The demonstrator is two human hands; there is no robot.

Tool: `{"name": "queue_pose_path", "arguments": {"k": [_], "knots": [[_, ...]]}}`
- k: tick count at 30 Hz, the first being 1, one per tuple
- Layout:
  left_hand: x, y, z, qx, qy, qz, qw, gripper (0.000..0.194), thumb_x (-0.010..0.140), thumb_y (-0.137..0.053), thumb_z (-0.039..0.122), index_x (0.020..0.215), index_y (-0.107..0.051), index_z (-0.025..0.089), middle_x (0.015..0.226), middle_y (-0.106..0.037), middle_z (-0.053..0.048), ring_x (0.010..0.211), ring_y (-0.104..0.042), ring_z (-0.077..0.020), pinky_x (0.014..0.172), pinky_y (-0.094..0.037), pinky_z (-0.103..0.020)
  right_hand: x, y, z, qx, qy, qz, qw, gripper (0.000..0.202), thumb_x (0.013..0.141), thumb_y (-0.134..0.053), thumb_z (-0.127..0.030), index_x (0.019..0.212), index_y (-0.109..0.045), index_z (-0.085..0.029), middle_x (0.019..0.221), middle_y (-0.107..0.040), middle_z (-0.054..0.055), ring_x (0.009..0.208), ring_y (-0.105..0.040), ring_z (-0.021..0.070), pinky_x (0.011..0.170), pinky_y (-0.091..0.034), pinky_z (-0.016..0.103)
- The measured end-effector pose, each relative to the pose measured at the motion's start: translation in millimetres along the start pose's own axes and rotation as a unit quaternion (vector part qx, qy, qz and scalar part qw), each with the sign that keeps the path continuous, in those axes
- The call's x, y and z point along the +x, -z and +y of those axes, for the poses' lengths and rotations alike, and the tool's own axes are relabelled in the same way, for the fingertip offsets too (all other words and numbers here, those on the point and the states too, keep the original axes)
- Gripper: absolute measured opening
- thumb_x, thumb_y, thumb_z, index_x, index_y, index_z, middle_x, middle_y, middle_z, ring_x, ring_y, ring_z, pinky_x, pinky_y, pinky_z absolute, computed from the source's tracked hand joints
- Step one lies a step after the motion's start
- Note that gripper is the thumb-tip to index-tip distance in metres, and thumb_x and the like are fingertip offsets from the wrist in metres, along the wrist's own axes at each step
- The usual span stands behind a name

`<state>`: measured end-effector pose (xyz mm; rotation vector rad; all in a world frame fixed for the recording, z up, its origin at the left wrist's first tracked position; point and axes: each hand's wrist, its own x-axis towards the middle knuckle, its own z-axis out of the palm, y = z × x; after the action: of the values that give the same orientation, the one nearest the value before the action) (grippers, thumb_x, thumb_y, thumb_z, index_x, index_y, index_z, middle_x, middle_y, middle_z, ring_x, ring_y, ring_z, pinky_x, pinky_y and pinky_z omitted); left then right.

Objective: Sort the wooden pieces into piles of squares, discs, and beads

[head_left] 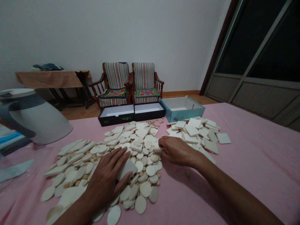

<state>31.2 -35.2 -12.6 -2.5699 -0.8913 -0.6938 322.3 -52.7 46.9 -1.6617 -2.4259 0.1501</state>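
Note:
A broad pile of pale wooden pieces (145, 170), with discs, squares and longer strips mixed together, covers the middle of the pink cloth. My left hand (106, 172) lies low over this pile, its thumb and fingers around a square wooden tile (127, 169). At the pile's right edge, my right hand (175, 150) is closed, pinching a pale wooden piece (158, 149) whose full shape my fingers hide. Beyond that hand sits a separate heap of square wooden tiles (193, 129).
Two black open boxes (117, 119) and a light blue open box (185, 114) stand at the cloth's far edge. Small wooden bits (154, 123) lie before them. A grey-white jug (47, 122) is at left, near clear plastic (21, 168). Two armchairs (116, 75) stand behind.

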Motion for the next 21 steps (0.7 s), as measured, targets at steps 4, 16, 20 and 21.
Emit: {"name": "queue_pose_path", "arguments": {"k": [4,16,20,21], "knots": [[-0.2,0.3,0.4,0.004,0.0,-0.001,1.0,0.057,0.087,-0.059,0.038,0.139,-0.046,0.018,0.137,-0.056,-0.012,0.125,-0.049,-0.0305,0.1,-0.045,-0.048,5.2,13.4,32.4,0.043,-0.063,0.116,0.99,0.011,0.08,-0.052,-0.016,0.081,-0.062,-0.019,0.077,-0.066,0.003,0.07,-0.056,0.0157,0.062,-0.033,0.027],[1.3,0.7,1.1,-0.001,-0.002,0.015,1.0,0.055,0.087,-0.059,0.038,0.137,-0.049,0.017,0.135,-0.057,-0.012,0.124,-0.05,-0.0307,0.098,-0.045,-0.047,-3.1,3.5,154.7,-0.063,-0.319,0.379,0.866,0.035,0.084,-0.051,-0.026,0.112,-0.065,-0.011,0.107,-0.064,0.017,0.089,-0.061,0.0251,0.084,-0.045,0.037],[0.3,0.7,1.1,0.001,0.001,0.012,1.0,0.056,0.087,-0.059,0.039,0.138,-0.049,0.017,0.135,-0.057,-0.012,0.124,-0.05,-0.0307,0.099,-0.045,-0.046,28.8,0.0,146.5,-0.07,-0.222,0.3,0.925,0.036,0.088,-0.044,-0.016,0.118,-0.063,-0.01,0.114,-0.064,0.016,0.101,-0.059,0.0244,0.093,-0.043,0.036],[-0.2,0.8,0.8,0.003,0.0,0.012,1.0,0.057,0.087,-0.059,0.04,0.138,-0.049,0.018,0.135,-0.057,-0.012,0.124,-0.05,-0.0307,0.099,-0.045,-0.046,38.9,0.0,144.8,-0.085,-0.222,0.272,0.932,0.04,0.089,-0.042,-0.014,0.124,-0.059,-0.011,0.121,-0.061,0.016,0.106,-0.058,0.0248,0.093,-0.042,0.035]]}}
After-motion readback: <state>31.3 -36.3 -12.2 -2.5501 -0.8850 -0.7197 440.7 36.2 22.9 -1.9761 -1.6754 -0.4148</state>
